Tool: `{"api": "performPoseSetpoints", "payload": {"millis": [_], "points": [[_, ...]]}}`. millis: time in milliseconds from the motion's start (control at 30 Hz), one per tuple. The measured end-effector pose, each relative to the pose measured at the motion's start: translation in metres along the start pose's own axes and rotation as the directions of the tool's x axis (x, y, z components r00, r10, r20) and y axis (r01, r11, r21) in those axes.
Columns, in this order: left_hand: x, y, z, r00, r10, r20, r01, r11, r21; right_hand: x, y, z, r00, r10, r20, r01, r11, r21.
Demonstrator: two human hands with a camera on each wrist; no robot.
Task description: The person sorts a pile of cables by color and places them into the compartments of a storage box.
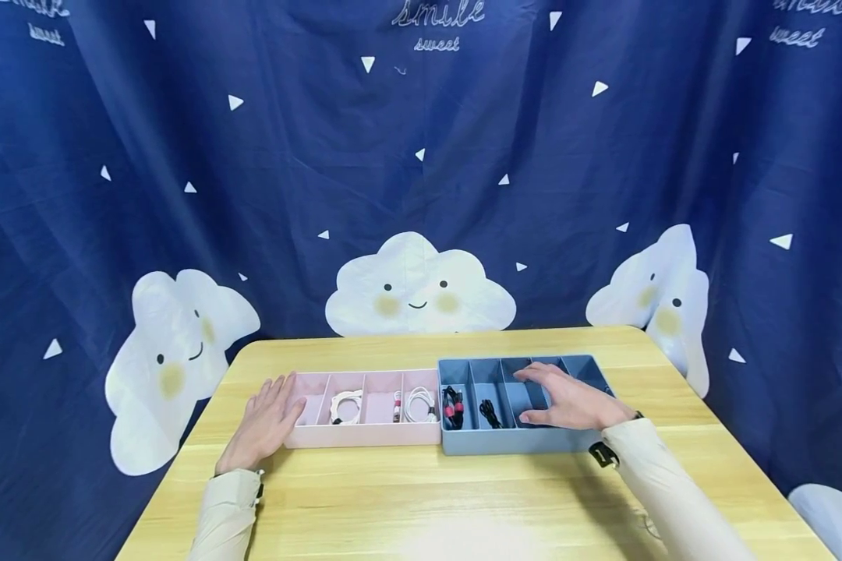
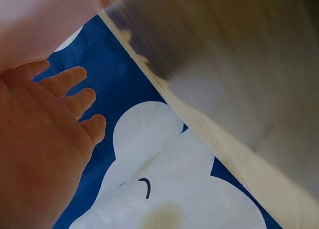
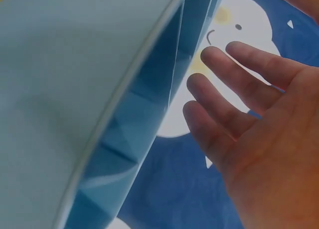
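My left hand (image 1: 263, 421) lies at the left end of a pink divided box (image 1: 365, 438), fingers extended; whether it touches the box I cannot tell. Over the right part of a blue divided box (image 1: 512, 444) hovers my right hand (image 1: 568, 399), its fingers spread and nothing between them. The pink box holds a coiled white cable (image 1: 334, 405), a small white cable with a red tie (image 1: 397, 407) and another white coil (image 1: 408, 407). In the blue box's left compartments are a black cable with red ties (image 1: 448, 396) and a bundled black cable (image 1: 489, 411).
Both boxes stand side by side on a light wooden table (image 1: 365, 506). A dark blue curtain (image 1: 288, 195) with clouds and triangles hangs behind. A thin, faint loop (image 1: 649, 523) lies by the right sleeve, too unclear to name.
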State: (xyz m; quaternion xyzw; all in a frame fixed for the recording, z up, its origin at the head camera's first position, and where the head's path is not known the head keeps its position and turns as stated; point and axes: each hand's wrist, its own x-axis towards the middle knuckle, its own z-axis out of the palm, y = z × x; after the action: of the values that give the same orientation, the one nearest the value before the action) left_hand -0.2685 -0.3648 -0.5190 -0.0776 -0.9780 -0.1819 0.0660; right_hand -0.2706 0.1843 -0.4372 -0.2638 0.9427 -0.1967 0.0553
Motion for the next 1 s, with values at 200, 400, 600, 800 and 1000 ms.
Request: {"api": "performPoseSetpoints", "payload": {"millis": [200, 400, 600, 800, 1000], "points": [[-0.001, -0.001, 0.001, 1.000, -0.012, 0.021, 0.012, 1.000, -0.007, -0.017, 0.009, -0.006, 0.999, -0.017, -0.048, 0.016, 0.999, -0.035], [0.000, -0.001, 0.000, 0.999, -0.022, 0.038, 0.022, 1.000, -0.012, -0.037, 0.016, -0.013, 0.992, -0.034, -0.121, 0.029, 0.999, -0.038], [0.000, -0.001, -0.001, 1.000, -0.005, 0.024, 0.005, 1.000, -0.010, -0.059, 0.022, -0.020, 0.987, -0.028, -0.157, 0.019, 0.998, -0.060], [0.001, -0.001, -0.001, 1.000, 0.012, 0.017, -0.012, 1.000, -0.002, -0.080, 0.029, -0.023, 0.986, 0.015, -0.165, -0.024, 0.998, -0.053], [0.002, -0.001, -0.001, 1.000, 0.016, 0.023, -0.015, 1.000, -0.011, -0.099, 0.036, -0.021, 0.980, 0.051, -0.190, -0.066, 0.995, -0.070]]}}
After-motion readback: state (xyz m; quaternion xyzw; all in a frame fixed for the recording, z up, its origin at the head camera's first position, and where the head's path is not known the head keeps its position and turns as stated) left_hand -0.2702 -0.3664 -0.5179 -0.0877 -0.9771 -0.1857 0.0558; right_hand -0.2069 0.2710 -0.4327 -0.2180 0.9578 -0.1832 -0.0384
